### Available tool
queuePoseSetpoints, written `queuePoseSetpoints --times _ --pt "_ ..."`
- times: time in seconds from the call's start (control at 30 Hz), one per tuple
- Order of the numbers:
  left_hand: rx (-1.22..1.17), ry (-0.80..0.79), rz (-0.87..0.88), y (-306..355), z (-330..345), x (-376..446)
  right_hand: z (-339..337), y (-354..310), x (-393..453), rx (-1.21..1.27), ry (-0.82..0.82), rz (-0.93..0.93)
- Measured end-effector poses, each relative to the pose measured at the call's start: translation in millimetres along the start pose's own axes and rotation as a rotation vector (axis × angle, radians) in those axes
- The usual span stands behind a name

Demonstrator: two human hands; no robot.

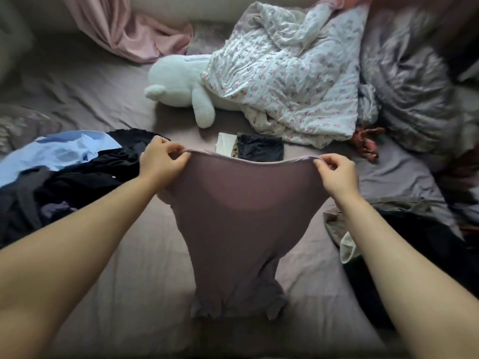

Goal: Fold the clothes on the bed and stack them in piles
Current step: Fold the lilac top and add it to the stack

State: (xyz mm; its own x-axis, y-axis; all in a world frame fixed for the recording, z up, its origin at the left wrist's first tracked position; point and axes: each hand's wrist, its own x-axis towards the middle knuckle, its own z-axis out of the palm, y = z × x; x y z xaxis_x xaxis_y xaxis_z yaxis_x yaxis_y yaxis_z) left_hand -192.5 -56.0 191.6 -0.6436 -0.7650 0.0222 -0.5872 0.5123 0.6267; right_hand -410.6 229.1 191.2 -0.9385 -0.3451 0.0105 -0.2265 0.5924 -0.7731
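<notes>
Fingers of the left hand and the right hand are curled and pinched on the two ends of one hem of a mauve top; the garment is held taut between them and hangs toward the person, its far end crumpled on the bed sheet.

Progress, judged: early. One small folded stack, dark on top with pale and patterned pieces beneath, lies just beyond the fingers. The rest appears unfolded.

Largest first:
- Bed sheet: mauve-grey, smooth weave, soft creases, under everything below the fingers.
- Floral quilt: white with pink sprigs, puckered and bunched, well beyond the right fingers.
- Grey duvet: glossy, heaped, far right of the fingers.
- Dark heap left of the left fingers: black and navy knits tangled, a crisp light-blue shirt on it.
- Dark clothes near the right forearm, with a beige piece at the edge.
- Mauve top: thin, stretchy, semi-sheer, frilled at the low end.
- White plush toy: fuzzy, rounded, beyond the fingers.
</notes>
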Motion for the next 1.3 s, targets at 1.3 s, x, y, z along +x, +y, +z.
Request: queuePoseSetpoints --times 1.3 --pt "-0.058 -0.59 0.103 -20 -40 -68 -37 0 -89 0.116 -0.562 0.042"
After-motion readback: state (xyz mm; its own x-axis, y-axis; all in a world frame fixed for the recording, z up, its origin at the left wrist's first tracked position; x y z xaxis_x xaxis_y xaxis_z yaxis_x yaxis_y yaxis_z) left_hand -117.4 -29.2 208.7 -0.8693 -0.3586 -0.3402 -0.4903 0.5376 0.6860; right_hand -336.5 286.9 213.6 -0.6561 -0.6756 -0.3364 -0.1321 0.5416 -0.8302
